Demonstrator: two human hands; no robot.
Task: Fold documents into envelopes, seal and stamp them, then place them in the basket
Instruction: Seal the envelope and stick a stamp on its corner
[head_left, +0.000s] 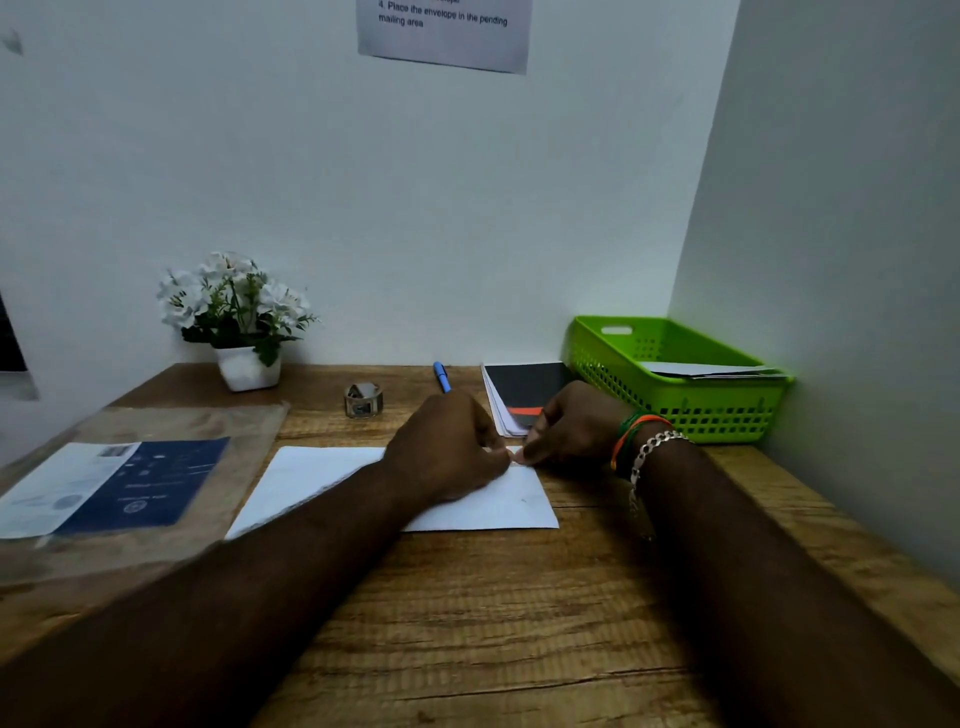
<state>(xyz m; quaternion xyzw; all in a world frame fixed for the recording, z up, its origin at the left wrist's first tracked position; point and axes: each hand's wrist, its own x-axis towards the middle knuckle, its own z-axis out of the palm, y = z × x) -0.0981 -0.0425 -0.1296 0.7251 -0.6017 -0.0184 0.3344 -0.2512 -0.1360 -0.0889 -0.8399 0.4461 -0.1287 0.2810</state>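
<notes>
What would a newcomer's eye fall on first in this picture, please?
Likely the green basket at the desk's far right corner, with papers inside. Next, both hands, left hand and right hand, meeting over the white sheet at mid-desk. Then the white flowers by the wall, far left.

Wall notice (444, 34) reads "4. Place the envelope in the pending mailing area".

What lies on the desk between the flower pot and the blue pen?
In the head view, a small tape dispenser stands between the flower pot and the blue pen; otherwise bare wood.
</notes>
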